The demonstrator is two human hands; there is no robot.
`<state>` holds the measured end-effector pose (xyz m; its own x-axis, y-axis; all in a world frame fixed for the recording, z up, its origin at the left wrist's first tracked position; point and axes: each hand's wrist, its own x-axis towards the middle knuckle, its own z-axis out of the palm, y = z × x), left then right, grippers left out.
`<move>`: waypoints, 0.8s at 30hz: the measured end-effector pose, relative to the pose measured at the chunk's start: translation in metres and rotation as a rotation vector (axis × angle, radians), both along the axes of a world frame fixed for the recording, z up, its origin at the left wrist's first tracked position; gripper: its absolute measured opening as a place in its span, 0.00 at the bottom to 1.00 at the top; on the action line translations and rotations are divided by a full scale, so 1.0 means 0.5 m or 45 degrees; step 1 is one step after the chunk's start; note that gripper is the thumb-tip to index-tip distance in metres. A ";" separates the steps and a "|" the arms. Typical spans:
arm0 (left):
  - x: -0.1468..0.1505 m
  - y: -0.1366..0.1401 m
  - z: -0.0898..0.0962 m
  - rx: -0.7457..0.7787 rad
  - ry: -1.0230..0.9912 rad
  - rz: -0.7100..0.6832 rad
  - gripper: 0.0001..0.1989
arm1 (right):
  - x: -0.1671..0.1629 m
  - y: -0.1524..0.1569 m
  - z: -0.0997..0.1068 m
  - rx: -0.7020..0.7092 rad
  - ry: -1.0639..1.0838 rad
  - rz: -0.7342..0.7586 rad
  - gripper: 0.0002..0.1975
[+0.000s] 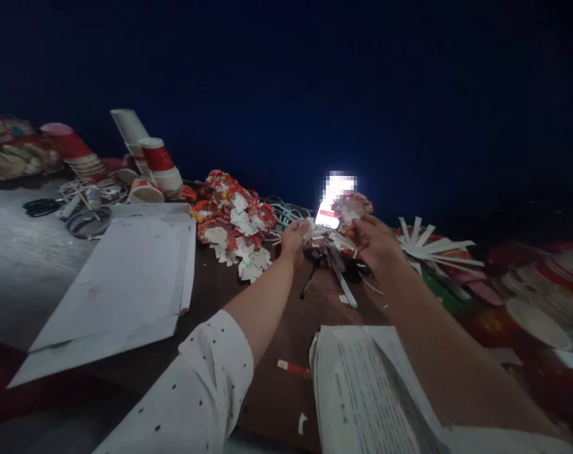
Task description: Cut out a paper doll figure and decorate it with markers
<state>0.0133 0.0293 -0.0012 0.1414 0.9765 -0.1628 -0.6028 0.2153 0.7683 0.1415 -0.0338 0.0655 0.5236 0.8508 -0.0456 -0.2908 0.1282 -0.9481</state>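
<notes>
My right hand [375, 243] pinches a round red-and-white paper flower [355, 208] by its lower edge and holds it up above the table. To its left, my left hand [294, 242] is closed, fingers pressed together around a small whitish piece that I cannot make out. Behind and between the hands glows a bright phone screen [328, 215], partly blurred out. A heap of similar red and white paper flowers [241, 214] lies left of my left hand. Below the hands are a pale marker pen [345, 284] and a dark thin pen [307, 282].
Stacked paper cups [162, 167] stand at the back left, near black-handled scissors [41, 206] and a tape roll [88, 222]. White sheets [120, 277] lie on the left, a printed booklet [357, 391] in front. A cup cut into strips [430, 244] lies right.
</notes>
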 end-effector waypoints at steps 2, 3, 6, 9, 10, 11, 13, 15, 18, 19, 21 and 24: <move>0.005 0.007 -0.006 0.002 -0.094 0.002 0.13 | -0.027 0.021 -0.022 0.039 0.035 0.013 0.11; 0.008 0.010 -0.010 0.008 -0.109 0.011 0.13 | -0.037 0.030 -0.033 0.071 0.101 -0.003 0.11; 0.015 0.020 -0.023 0.005 -0.082 0.002 0.17 | -0.058 0.043 -0.065 0.120 0.241 -0.073 0.12; 0.020 0.023 -0.032 0.092 -0.028 0.029 0.17 | -0.065 0.044 -0.094 0.112 0.282 -0.087 0.12; 0.021 0.023 -0.035 0.122 -0.007 0.026 0.17 | -0.065 0.043 -0.101 0.117 0.297 -0.085 0.12; 0.022 0.022 -0.036 0.147 0.014 0.015 0.17 | -0.065 0.042 -0.107 0.124 0.311 -0.079 0.13; 0.022 0.020 -0.037 0.185 0.060 0.000 0.17 | -0.064 0.040 -0.113 0.147 0.338 -0.064 0.14; 0.020 0.017 -0.037 0.207 0.128 0.001 0.17 | -0.064 0.040 -0.115 0.152 0.352 -0.038 0.14; 0.016 0.013 -0.035 0.224 0.257 -0.004 0.17 | -0.063 0.040 -0.111 0.119 0.362 -0.026 0.14; 0.014 0.012 -0.035 0.238 0.295 -0.015 0.17 | -0.063 0.041 -0.110 0.109 0.360 -0.033 0.14; 0.012 0.010 -0.036 0.293 0.370 -0.028 0.16 | -0.062 0.041 -0.110 0.101 0.352 -0.052 0.15; 0.012 0.007 -0.040 0.377 0.438 -0.053 0.17 | -0.058 0.042 -0.113 0.120 0.348 -0.065 0.16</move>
